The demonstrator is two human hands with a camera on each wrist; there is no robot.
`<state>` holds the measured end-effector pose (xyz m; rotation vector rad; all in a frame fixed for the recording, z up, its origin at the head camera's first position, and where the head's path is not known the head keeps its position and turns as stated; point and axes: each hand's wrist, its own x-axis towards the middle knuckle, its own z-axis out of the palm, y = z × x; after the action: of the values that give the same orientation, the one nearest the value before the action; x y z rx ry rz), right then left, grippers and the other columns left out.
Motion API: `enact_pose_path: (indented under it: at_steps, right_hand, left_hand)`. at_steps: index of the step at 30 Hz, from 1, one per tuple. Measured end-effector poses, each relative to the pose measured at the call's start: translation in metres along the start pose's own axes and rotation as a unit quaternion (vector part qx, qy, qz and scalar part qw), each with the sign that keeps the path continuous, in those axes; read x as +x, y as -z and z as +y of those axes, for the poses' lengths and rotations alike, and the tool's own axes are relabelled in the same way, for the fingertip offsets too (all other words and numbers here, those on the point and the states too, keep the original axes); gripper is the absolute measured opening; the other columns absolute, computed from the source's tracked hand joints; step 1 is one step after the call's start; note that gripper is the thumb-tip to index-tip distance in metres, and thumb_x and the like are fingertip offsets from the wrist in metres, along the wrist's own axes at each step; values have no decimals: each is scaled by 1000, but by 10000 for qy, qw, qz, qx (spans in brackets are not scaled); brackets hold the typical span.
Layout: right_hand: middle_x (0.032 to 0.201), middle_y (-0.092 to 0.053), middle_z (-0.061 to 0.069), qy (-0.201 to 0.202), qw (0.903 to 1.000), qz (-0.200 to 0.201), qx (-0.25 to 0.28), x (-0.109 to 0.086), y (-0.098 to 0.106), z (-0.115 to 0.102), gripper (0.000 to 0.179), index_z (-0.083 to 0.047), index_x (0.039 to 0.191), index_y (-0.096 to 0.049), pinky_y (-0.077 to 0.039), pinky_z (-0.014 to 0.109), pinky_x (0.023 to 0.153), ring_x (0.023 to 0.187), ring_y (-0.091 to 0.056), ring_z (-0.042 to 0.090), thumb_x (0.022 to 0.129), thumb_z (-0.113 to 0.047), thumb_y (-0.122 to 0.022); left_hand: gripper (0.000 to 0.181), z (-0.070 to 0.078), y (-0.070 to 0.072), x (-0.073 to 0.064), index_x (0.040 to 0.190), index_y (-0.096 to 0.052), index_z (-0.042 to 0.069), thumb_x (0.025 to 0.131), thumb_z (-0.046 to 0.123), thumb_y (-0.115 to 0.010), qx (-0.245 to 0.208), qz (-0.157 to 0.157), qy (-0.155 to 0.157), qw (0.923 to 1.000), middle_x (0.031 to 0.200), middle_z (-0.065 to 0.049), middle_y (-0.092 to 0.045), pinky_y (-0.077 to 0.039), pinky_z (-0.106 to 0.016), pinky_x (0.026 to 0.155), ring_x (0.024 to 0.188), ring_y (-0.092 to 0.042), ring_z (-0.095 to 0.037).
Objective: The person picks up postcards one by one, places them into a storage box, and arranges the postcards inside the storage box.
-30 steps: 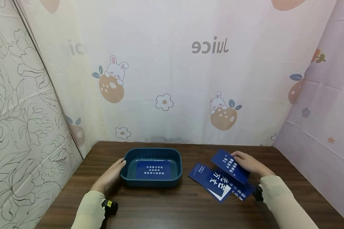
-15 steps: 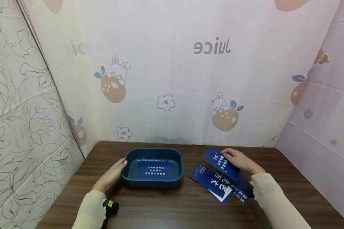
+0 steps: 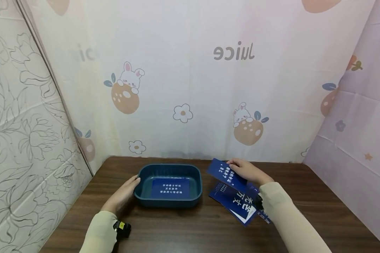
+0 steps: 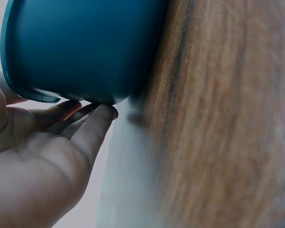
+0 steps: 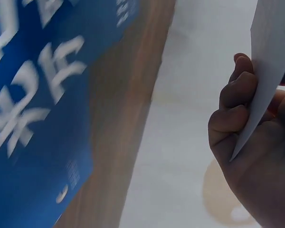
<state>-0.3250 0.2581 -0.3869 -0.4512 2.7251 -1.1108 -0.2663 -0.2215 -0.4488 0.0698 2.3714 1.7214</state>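
Mid-transfer by the look of it: one up, others down

R hand (image 3: 248, 171) has a narrow pinch on a dark blue rectangular card w/ white lettering (image 3: 226, 174), gripping it nr the edge facing the wall. R wrist view: fingers curled agst the card, its plain pale back showing nearly edge-on. Card is held above a loose, overlapping pile of dark blue paper cards w/ big white characters (image 3: 234, 202); exact no. unclear, sleeve hides part. In head view its L end is nr the box's R rim, not over it.

L hand (image 3: 123, 193) is at the L side of a teal-blue rectangular plastic box w/ rounded corners (image 3: 168, 203); fingertips touch outer wall. Can't tell if thumb hooks over the rim, so full grip unclear. Box sits on the dark brown wood-grain table (image 3: 177, 228), w/ another dark blue white-lettered card (image 3: 170, 188) flat inside.

Step in hand, prob.: carrying one card from pile to box. Next move likely calls for clearing the R rim, squaring card up w/ the one inside, then lowering & letting go, L hand keeping box steady.
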Motion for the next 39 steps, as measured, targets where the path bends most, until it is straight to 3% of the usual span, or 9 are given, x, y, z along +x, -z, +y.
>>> enact_pose_path:
  at_steps: [6, 14, 24, 32, 39]
  right_hand:
    - [109, -62, 8, 462, 9963, -225, -691, 19, -17, -30, 30, -8, 126, -61, -52, 37, 73, 90, -58, 22, 107, -25, -46]
    - [112, -63, 3, 827, 9896, -533, -1052, 44, -33, -72, 27, -14, 124, -63, -50, 41, 85, 96, -58, 20, 107, -26, -46]
    - [109, -65, 0, 1111, 9805, -741, -1439, 62, -56, -117, 26, -15, 122, -65, -50, 40, 90, 96, -59, 18, 106, -26, -48]
    - [112, -65, -1, 1222, 9755, -976, -1548, 76, -77, -142, 24, -17, 122, -65, -50, 38, 92, 98, -58, 17, 106, -26, -49]
    - [111, -65, -2, 1305, 9710, -1179, -1617, 83, -94, -150, 24, -17, 122, -66, -49, 38, 93, 98, -57, 15, 106, -24, -49]
  left_hand:
    - [67, -1, 0, 0, 156, -11, -8, 110, 35, -36, 16, -12, -30, 10000, 162, -31, -8, -12, -62, 116, 148, -4, -47]
    - [66, 0, 2, 0, 156, -10, -8, 110, 33, -35, 25, -5, -13, 10000, 162, -31, -7, -12, -60, 116, 148, -4, -46]
    - [65, 1, 3, -2, 156, -10, -9, 111, 32, -34, 53, 19, -13, 10000, 162, -31, -7, -12, -60, 116, 148, -4, -46]
    - [67, 1, 4, -1, 156, -11, -8, 110, 34, -35, 3, 35, -6, 10000, 162, -31, -7, -12, -61, 116, 148, -4, -46]
    - [66, 0, 3, 1, 156, -12, -8, 110, 34, -36, -18, 6, -27, 10000, 162, -30, -9, -12, -62, 116, 148, -5, -46]
